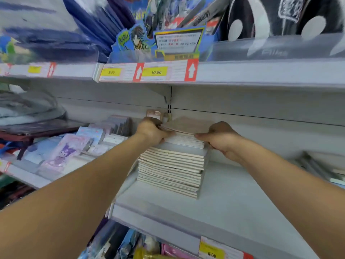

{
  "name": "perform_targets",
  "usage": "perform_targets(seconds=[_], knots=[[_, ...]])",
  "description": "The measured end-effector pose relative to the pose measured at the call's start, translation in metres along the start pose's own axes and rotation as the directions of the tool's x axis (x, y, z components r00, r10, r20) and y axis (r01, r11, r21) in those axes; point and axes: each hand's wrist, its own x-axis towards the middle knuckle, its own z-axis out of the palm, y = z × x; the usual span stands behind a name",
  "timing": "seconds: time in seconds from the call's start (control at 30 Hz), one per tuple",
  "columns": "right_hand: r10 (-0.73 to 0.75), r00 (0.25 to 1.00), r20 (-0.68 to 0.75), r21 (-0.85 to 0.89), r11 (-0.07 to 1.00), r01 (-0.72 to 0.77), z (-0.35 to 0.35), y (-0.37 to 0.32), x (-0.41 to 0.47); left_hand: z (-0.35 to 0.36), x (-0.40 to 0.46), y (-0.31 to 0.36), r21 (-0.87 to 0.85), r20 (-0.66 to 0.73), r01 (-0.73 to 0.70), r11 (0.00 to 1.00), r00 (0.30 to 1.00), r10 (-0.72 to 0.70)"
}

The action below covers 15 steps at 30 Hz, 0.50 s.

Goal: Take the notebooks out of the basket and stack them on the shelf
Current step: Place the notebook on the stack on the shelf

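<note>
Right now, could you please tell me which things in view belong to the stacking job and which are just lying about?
Job:
notebook stack
top notebooks, gripped at both ends
left hand
right hand
shelf

Lying about:
price tags
character notebooks
comic display
dark bags
books at right

The basket is not in view.

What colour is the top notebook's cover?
Pinkish brown; the top notebook shows best in the head view.

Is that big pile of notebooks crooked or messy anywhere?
A little. The notebook stack on the shelf is uneven: the top batch, held by the left hand and right hand, sits further back than the notebooks below it.
</note>
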Motion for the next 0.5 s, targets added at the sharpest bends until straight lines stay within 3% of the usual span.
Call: perform_targets(seconds=[0.13,0.33,0.43,0.5], knots=[[-0.009,1.000,-0.007,-0.013,1.000,0.009,0.004,0.007,0.005,-0.001,0.010,-0.006,0.104,-0.026,-0.059,0.993,0.998,0.062],[-0.022,1.000,-0.021,-0.061,0.998,0.020,0.009,0.010,0.010,0.001,0.013,-0.009,0.213,0.037,-0.050,0.976,0.998,0.043],[-0.148,0.974,-0.169,-0.251,0.962,0.102,0.012,0.009,-0.018,0.012,-0.025,-0.008,0.301,-0.144,-0.126,0.945,0.974,0.176],[-0.326,0.873,-0.361,-0.275,0.932,0.235,0.018,0.021,-0.067,0.026,-0.081,-0.018,0.240,-0.355,-0.321,0.916,0.849,0.391]])
